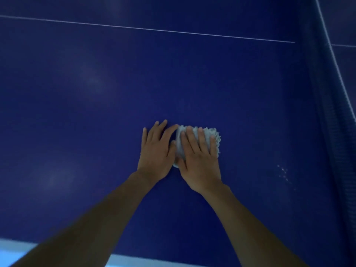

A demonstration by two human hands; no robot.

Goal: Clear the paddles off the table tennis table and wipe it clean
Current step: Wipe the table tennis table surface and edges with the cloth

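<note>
— Where do we have the microfibre cloth [212, 134]?
— On the blue table tennis table [96, 93]; our right hand [200, 162] presses it flat, fingers straight and spread, gripping nothing.
— And our left hand [157, 151]?
— Flat on the tabletop just beside the cloth, holding nothing; white specks [284, 173] lie to the right, near the net [327, 112].

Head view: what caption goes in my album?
Right hand presses a cloth on the blue table; left hand rests beside it.
</note>
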